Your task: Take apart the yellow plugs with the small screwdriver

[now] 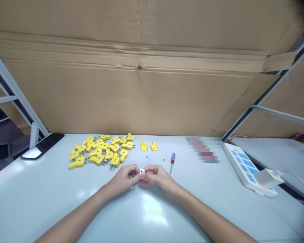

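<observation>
Between my hands is a small white plug piece [142,171] with a dark square on its face. My left hand [128,177] pinches it from the left, and my right hand [157,176] has its fingers closed on the other side. Fingertips hide much of the piece. Beyond the hands lie two yellow plug shell halves [144,146], apart from each other. Nearer to me are tiny dark parts, apparently screws [147,157], and a single small screw [163,160]. A screwdriver [173,159] with a blue and red handle lies beside my right hand.
Several yellow plugs [98,159] with metal pins are heaped on the left of the white table [53,199]. At the right stands a white power strip [239,165] with an adapter [266,179] plugged in. A dark flat object [43,146] lies far left. Cardboard [142,101] walls the back.
</observation>
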`<state>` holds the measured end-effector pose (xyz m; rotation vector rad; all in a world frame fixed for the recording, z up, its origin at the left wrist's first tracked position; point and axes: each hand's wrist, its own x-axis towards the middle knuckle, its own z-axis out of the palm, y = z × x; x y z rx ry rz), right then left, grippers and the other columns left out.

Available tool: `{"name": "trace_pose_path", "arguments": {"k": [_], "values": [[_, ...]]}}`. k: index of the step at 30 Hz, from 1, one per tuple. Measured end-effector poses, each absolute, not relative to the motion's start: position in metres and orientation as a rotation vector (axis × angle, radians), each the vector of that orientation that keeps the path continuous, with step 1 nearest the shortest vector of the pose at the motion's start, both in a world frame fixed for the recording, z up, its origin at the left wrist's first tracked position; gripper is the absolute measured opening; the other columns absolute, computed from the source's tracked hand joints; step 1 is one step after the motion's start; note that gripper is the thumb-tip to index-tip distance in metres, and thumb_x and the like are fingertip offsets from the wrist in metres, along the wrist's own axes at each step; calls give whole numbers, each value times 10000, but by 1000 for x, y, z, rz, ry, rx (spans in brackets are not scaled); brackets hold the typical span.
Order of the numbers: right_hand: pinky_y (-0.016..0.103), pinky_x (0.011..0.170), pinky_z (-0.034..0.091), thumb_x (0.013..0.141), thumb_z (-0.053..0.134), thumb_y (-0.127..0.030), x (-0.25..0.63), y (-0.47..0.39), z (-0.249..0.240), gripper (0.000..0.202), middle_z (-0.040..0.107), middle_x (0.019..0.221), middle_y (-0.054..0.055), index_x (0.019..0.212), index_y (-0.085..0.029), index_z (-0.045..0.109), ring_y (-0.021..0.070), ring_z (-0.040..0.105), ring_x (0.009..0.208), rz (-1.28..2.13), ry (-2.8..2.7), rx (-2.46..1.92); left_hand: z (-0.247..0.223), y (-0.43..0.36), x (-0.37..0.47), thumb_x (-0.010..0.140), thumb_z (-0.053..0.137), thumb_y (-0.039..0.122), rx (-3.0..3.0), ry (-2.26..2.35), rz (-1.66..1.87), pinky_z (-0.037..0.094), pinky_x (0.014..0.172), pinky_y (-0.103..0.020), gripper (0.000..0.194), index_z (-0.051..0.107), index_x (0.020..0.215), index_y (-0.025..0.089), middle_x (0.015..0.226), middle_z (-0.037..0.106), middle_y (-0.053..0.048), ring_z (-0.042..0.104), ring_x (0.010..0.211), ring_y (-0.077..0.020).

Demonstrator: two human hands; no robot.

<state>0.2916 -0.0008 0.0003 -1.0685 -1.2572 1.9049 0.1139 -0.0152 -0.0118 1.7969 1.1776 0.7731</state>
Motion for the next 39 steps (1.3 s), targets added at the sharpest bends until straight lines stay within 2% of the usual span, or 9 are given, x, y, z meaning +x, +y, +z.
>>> {"name": "trace_pose_path", "arguments": {"k": [14, 20, 26, 30, 35, 39], "values": [[321, 733, 545, 532, 834, -418, 290, -1, -5, 384, 694, 678, 55, 726, -104, 730, 154, 663, 639, 1874, -1291, -1085, -13, -15, 113, 855, 502, 362, 1823, 1206, 732, 312, 534, -212, 246, 529, 710, 165, 615, 501, 42, 429, 581, -113], [325, 760, 544, 590, 806, -436, 290, -1, -8, 351, 684, 692, 40, 725, -118, 741, 153, 650, 674, 1850, -1353, -1027, -14, -15, 116, 853, 488, 315, 1904, 1246, 729, 301, 533, -211, 208, 496, 697, 178, 615, 458, 51, 407, 585, -115], [369, 832, 512, 654, 772, -478, 294, 2, -8, 458, 735, 835, 74, 969, -145, 750, 211, 667, 812, 1755, -1515, -904, -7, -21, 114, 902, 437, 306, 2111, 1341, 803, 364, 604, -247, 190, 479, 751, 198, 721, 539, 4, 489, 648, -153], [387, 869, 490, 703, 744, -466, 298, 1, -6, 431, 741, 895, 95, 989, -144, 751, 241, 664, 881, 1652, -1646, -844, -4, -21, 105, 921, 417, 276, 2264, 1254, 751, 380, 645, -259, 166, 497, 796, 202, 766, 556, -7, 503, 670, -159], [309, 756, 486, 752, 706, -455, 297, -4, -4, 382, 718, 819, 64, 943, -129, 755, 190, 634, 769, 1660, -1702, -817, -11, -18, 103, 904, 411, 248, 2223, 1212, 712, 367, 622, -241, 181, 456, 734, 203, 714, 498, 20, 464, 646, -141], [270, 661, 442, 707, 730, -496, 293, -5, -6, 419, 677, 722, 43, 836, -98, 746, 154, 576, 670, 1669, -1656, -861, -17, -15, 104, 874, 437, 237, 2168, 1212, 728, 361, 615, -232, 165, 440, 713, 200, 697, 484, 31, 443, 643, -135]]}}
